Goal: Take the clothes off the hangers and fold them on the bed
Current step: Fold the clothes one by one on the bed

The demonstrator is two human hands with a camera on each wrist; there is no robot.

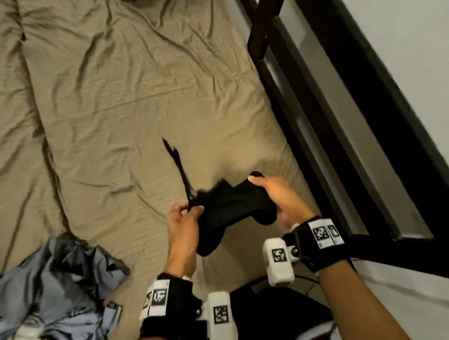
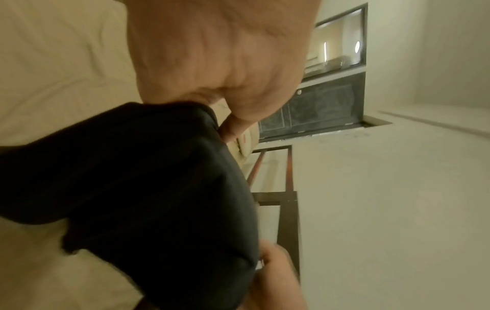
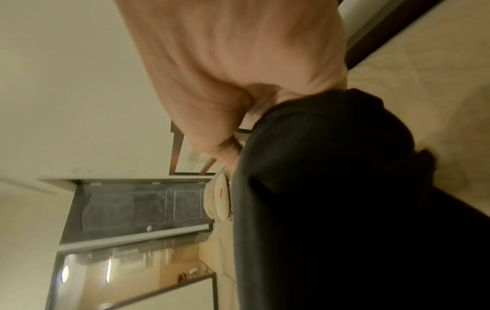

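- Bunching between both hands, a black garment [image 1: 230, 212] is hanging in the air just above the near right part of the bed [image 1: 128, 102], with a thin black strap or cord [image 1: 178, 167] trailing from its left end out over the sheet; what kind of garment it is, I cannot tell.
- No hanger is showing on it, so it seems to be already off and the step in hand is likely the start of folding: the cloth is crumpled, not spread.
- The next move is probably calling for finding the edges or corners, shaking the piece open and laying it flat on the tan sheet before any fold is made; the loose strap could be tangling or getting tucked under.
- The left hand [image 1: 181, 222] is pinching the garment's left end, thumb and fingertips closing where the strap leaves the cloth, palm turning inward.
- The right hand [image 1: 276, 195] is gripping the right end from above, thumb lying on top and fingers curling under the fabric.
- Both forearms are reaching forward from the bed's near edge, wrists level and close together.
- A heap of blue-grey clothes [image 1: 54, 292] is lying unfolded on the bed well to the left.
- A dark bed frame [image 1: 333, 115] is running along the right side against the wall.
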